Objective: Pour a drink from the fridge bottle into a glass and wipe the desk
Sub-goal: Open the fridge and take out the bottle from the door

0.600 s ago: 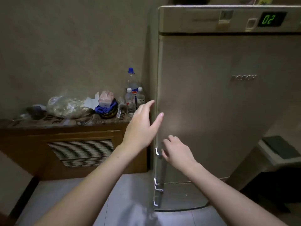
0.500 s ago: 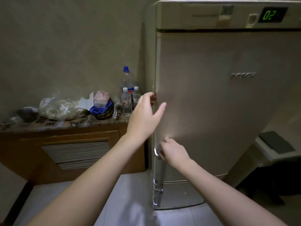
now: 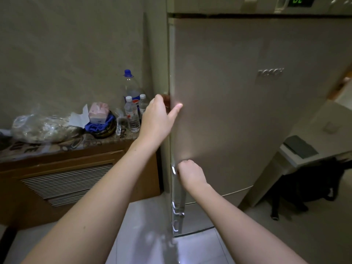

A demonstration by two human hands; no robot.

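1. Left hand point(image 3: 156, 119): fingers hooked around the fridge door point(image 3: 238, 103) edge, thumb pressed on its face.
2. Right hand point(image 3: 189, 173): fingers curled tight on the handle point(image 3: 173, 169).
3. Step: opening; the bottle, unseen, was presumably inside. Next: pull outward.
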